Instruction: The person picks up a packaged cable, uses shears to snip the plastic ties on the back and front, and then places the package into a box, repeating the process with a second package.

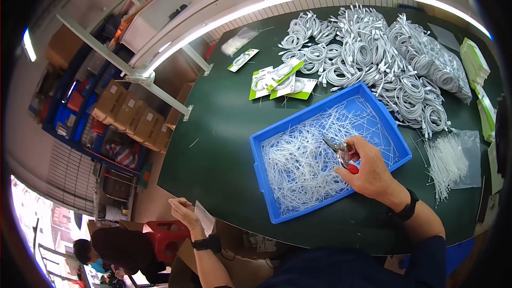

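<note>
The table (213,122) is dark green. The tray (309,207) on it is bright blue, and the thin ties (298,165) inside are white. From the tray, the coiled cables (368,48) at one o'clock are white and light grey, the packs (277,81) at eleven are white and bright green, and the stool (165,234) at eight is red. The cutters (343,154) are silver with some red. Both wristbands (408,205) are black.

The right hand (369,170) holds red-handled cutting pliers (342,156) over a blue tray (309,209) strewn with thin white plastic strips (298,168), while the left hand (184,215) holds a pale flat card (205,218) by the green table's (213,144) near edge. Beyond the tray lie heaped white coiled cables (362,48) and carded cables (277,81); to its right, bundled white cable ties (446,162) rest on a clear plastic bag (471,154).
</note>
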Tool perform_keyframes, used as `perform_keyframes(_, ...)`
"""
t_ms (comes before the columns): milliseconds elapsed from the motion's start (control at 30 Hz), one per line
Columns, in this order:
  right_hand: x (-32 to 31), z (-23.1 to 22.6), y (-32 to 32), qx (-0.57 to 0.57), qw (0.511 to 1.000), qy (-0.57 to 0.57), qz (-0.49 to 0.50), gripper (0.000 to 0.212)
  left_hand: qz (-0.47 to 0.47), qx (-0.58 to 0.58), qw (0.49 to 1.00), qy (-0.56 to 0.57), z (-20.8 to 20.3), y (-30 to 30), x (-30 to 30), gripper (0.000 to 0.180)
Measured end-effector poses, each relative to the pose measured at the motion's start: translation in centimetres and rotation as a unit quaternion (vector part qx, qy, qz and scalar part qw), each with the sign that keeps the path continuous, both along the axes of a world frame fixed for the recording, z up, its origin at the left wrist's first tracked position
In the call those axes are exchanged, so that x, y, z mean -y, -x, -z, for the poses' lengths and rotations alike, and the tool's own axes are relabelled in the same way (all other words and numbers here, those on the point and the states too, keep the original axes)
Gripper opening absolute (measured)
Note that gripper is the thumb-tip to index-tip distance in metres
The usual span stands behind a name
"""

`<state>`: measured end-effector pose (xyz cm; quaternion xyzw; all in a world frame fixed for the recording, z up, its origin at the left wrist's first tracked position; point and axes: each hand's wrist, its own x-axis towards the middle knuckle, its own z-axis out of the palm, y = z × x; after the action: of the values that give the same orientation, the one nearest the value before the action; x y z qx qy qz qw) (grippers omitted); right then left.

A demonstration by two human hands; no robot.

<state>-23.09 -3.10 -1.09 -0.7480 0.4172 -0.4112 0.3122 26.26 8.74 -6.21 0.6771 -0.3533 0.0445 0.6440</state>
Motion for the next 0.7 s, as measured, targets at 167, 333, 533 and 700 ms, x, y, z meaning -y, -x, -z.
perform_keyframes(167, 0.2, 0.0, -0.3, 0.031, 0.999, -0.025, -0.007, 0.052, 0.137, 0.02, 0.99, -0.036, -2.3, 1.6, 6.2, 0.046)
perform_keyframes(333, 1.0, 0.1, 0.2, 0.038, 0.999, -0.015, -0.021, 0.055, 0.302, 0.071, 0.935, -0.174, -6.2, 8.9, 17.9, 0.023)
perform_keyframes(533, 1.1, 0.3, 0.9, 0.01, 0.999, 0.024, -0.032, 0.059, 0.416, 0.153, 0.861, -0.249, -6.3, 17.6, 31.6, 0.029)
perform_keyframes(700, 0.4, -0.2, 0.5, 0.01, 0.999, -0.008, -0.047, 0.057, 0.39, 0.441, 0.779, -0.218, -2.1, 19.9, 40.4, 0.044)
